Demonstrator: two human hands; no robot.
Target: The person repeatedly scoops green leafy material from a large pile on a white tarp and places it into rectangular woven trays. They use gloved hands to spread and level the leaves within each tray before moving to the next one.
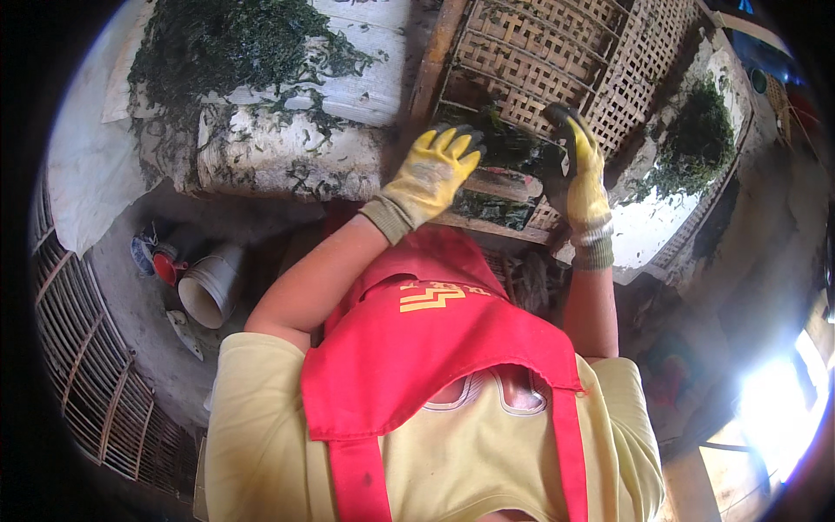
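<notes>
Both my hands wear yellow work gloves with dark palms and fingertips. My left hand (438,171) is palm down with its fingers apart, at the left side of dark wet green leaves (512,140) on a bamboo frame. Its fingertips point away from me. My right hand (585,163) stands on edge at the right of these leaves, palm facing left, nothing seen in it. The woven bamboo panel (522,62) slopes beyond both hands. A wooden bar (505,184) and more leaves (492,209) lie between the hands and my body. Contact under the palms is hidden.
A large heap of dark green leaves (215,49) covers a white board (365,78) at left. Another leaf pile (701,140) sits at right on a white sheet (659,225). Below left are a white bucket (212,287), a red cup (167,266) and a slatted bamboo rack (98,352).
</notes>
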